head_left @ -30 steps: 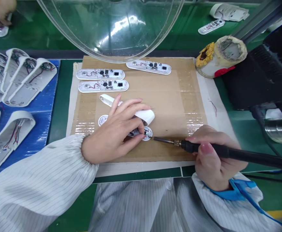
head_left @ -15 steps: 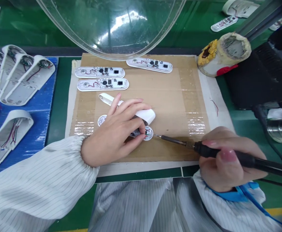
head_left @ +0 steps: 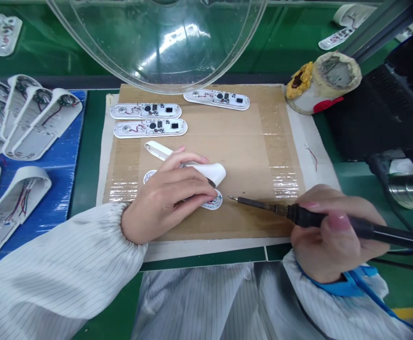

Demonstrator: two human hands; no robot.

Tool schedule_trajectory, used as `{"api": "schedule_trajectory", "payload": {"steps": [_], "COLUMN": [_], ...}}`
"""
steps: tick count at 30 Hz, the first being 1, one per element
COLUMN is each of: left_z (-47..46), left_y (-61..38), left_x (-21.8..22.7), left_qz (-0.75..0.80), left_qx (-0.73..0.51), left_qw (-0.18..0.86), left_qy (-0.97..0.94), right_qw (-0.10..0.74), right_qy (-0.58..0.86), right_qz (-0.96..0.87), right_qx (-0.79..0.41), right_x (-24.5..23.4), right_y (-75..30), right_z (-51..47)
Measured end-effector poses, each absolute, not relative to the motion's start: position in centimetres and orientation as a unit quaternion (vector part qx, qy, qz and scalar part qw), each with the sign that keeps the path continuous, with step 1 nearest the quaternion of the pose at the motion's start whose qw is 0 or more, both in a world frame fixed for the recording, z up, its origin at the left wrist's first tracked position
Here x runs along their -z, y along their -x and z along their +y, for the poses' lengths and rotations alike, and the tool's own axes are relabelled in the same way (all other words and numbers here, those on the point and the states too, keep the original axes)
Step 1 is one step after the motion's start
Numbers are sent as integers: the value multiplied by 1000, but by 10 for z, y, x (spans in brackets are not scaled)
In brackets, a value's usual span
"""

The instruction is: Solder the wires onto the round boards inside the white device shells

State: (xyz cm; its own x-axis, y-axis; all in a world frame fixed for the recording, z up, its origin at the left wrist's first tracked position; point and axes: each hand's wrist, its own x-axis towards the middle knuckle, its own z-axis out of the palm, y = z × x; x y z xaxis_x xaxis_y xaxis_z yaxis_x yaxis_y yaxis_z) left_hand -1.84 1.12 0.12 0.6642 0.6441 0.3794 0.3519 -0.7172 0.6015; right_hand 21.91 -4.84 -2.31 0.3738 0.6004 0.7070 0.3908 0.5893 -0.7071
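Note:
My left hand [head_left: 173,196] lies over a small white circuit board [head_left: 214,204], with its thumb and index finger pinched on what looks like a thin wire at the board's right end. Under the same hand rests a white plastic housing [head_left: 213,172], its middle partly hidden by my fingers. On the right, my right hand [head_left: 337,233] grips a soldering iron [head_left: 298,216] by its black handle. The iron's tip points left and stands a little apart from the board's rounded end.
Several circuit boards in white covers [head_left: 150,128] lie farther back on the cardboard [head_left: 249,146]. Open white housings with wires [head_left: 47,123] cover the blue sheet [head_left: 72,156] at left. A clear round lens [head_left: 157,87] hangs overhead. A stained can [head_left: 323,82] and black box [head_left: 362,104] stand right.
My left fingers have drawn closer together, thumb and index now pinching at the board's end. The soldering iron's tip is slightly farther from the board. The whole view has shifted a little.

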Motion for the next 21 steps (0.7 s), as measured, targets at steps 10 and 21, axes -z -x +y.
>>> {"api": "schedule_trajectory", "payload": {"steps": [10, 21], "left_z": [5, 4], "left_y": [15, 14], "left_x": [-3, -2], "left_qz": [326, 336], "left_qx": [-215, -205], "left_qw": [230, 227], "left_qy": [-892, -891], "right_qw": [671, 602], "right_qy": [471, 507], "right_qz": [-558, -589], "right_qx": [-131, -184], "right_x": [22, 20], "right_y": [-216, -215], "right_z": [-54, -60]}}
